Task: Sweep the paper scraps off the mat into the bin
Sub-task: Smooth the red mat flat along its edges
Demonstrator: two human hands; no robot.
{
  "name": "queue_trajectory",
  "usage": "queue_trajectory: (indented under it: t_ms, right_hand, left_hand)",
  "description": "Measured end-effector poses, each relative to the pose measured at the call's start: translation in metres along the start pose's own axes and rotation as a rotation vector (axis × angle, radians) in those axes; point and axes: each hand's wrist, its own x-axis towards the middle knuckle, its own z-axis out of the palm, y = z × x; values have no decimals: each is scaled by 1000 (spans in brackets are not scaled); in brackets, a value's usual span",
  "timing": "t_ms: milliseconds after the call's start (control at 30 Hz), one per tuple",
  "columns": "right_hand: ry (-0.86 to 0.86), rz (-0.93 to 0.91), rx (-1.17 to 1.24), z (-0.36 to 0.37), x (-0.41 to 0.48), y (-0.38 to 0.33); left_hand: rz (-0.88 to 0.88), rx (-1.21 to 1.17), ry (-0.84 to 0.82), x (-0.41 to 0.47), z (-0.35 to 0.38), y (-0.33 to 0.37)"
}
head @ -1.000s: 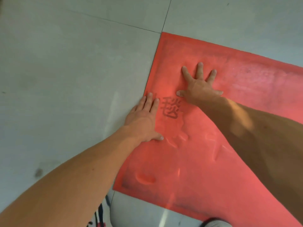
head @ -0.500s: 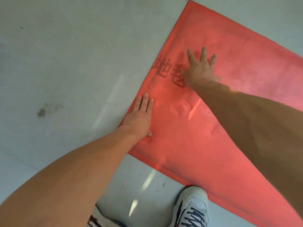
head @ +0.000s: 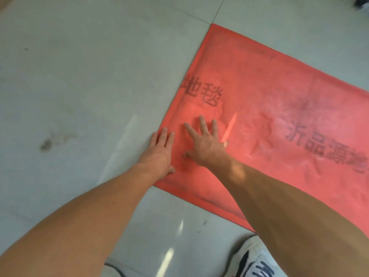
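Near the mat's (head: 269, 96) left edge, at about 9 o'clock on the red sheet: left hand (head: 159, 154) flat, fingers together, straddling edge and floor (head: 79, 96); right hand (head: 203, 144) just beside it at 3 o'clock, fingers splayed wide, palm down on the red. Both empty, holding nothing. Long axis of mat running from 10 o'clock toward 4 o'clock, away to the right. No paper scraps discernible anywhere on it; only dark printed characters (head: 201, 92) at 12 o'clock from the hands, plus dents and creases. No bin in view, so sweep direction impossible to judge. Shoe (head: 257, 260) at 6 o'clock.
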Motion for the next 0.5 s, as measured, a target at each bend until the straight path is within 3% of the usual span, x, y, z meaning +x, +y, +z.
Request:
queue_trajectory:
  t_ms: [167,333,500]
  right_hand:
    - [-85,61,-58,-2,10,-15]
    - [-96,31,-133,7,-10,-21]
    - [-97,56,-137,34,-20,-26]
  left_hand:
    - [-26,-73,-55,9,6,0]
    - [9,-60,2,-7,7,-14]
    - [-16,-142,-63,-31,35,-24]
